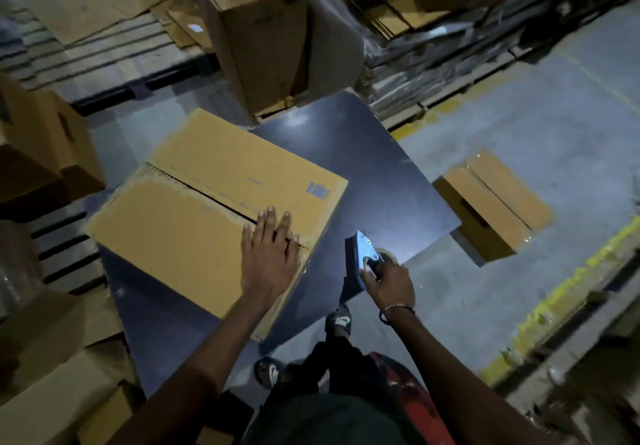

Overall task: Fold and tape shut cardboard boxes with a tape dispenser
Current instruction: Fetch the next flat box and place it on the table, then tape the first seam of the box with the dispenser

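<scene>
We see a dark, flat, shiny table top [363, 167] standing on a grey concrete floor [536, 105]. One big brown cardboard box [194, 216] with closed flaps lies on the table. A smaller taped brown cardboard box [491, 202] sits on the floor beside the table.

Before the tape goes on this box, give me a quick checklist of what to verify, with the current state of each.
1. Flaps of the box folded down: ok, though a dark gap shows along the seam.
2. Left hand flat on the flaps near the seam's end: ok.
3. Tape dispenser gripped by the right hand: ok.
4. Dispenser at the seam: not ok, it is off to the right of the box, over the table.
5. Loose tape end ready: cannot tell.
</scene>
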Demonstrator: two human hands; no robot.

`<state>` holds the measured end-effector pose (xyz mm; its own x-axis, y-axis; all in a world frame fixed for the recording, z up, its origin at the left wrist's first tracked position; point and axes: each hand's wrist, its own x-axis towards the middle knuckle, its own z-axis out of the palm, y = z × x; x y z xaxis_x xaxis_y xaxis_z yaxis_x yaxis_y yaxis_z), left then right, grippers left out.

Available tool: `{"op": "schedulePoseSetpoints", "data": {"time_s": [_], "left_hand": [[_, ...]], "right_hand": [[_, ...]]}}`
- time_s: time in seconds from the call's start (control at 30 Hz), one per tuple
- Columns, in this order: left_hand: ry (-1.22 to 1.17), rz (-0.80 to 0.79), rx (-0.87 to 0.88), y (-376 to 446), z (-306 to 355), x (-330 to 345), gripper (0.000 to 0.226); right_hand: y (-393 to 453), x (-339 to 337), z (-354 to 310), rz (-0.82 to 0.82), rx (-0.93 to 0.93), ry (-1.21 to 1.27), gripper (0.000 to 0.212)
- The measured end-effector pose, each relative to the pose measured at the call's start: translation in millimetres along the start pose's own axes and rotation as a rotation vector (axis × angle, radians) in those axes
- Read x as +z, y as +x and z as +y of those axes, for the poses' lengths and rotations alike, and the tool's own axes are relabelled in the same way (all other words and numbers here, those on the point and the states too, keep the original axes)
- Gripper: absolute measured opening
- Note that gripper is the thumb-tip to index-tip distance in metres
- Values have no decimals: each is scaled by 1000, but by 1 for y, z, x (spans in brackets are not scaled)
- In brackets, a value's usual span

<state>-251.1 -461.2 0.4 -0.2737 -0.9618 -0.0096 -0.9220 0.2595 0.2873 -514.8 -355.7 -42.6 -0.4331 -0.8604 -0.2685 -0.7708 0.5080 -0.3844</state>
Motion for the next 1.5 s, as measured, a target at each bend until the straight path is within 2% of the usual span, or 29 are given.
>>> {"op": "schedulePoseSetpoints", "data": {"time_s": [0.07,0.13,0.2,0.27,0.37,0.47,0.53,0.63,0.73,0.77,0.83,0.93,1.0,1.13,1.23,1.37,1.5], "left_hand": [[-63,-9,2,1,-3,-3,58],[-139,1,33,3,-11,-9,54],[-282,69,42,4,-25,-20,47],[-384,189,-24,5,-45,-32,44],[-241,263,-176,3,-79,-43,53],[-163,213,-293,-8,-105,-42,64],[-129,219,-314,-13,-115,-41,64],[-130,264,-330,-6,-119,-47,54],[-159,323,-408,12,-124,-61,49],[-160,331,-437,19,-130,-66,51],[-154,315,-505,34,-145,-77,64],[-146,201,-654,50,-174,-91,100],[-154,119,-741,51,-189,-100,121],[-5,21,-780,40,-199,-110,124],[46,7,-794,32,-197,-113,132],[30,-2,-853,31,-197,-117,153],[-27,-56,-965,30,-196,-124,162]], "right_hand": [[3,5,-13,8,-30,-148,46],[5,5,-32,-27,-10,-163,43],[8,7,-40,-149,105,-131,44],[10,4,-39,-243,167,-94,43],[17,-7,-39,-241,206,98,32],[24,-28,-52,-178,290,303,42],[22,-46,-69,-68,285,414,43],[14,-70,-108,115,110,467,36],[16,-76,-147,262,-171,308,26],[19,-76,-160,265,-249,254,22],[27,-73,-181,181,-371,149,20],[37,-64,-201,45,-552,-70,21],[38,-59,-205,-17,-607,-250,27],[47,-54,-189,-12,-703,-382,38],[57,-54,-182,43,-769,-399,47],[73,-55,-173,83,-859,-384,47],[108,-69,-165,-1,-944,-329,47]]}}
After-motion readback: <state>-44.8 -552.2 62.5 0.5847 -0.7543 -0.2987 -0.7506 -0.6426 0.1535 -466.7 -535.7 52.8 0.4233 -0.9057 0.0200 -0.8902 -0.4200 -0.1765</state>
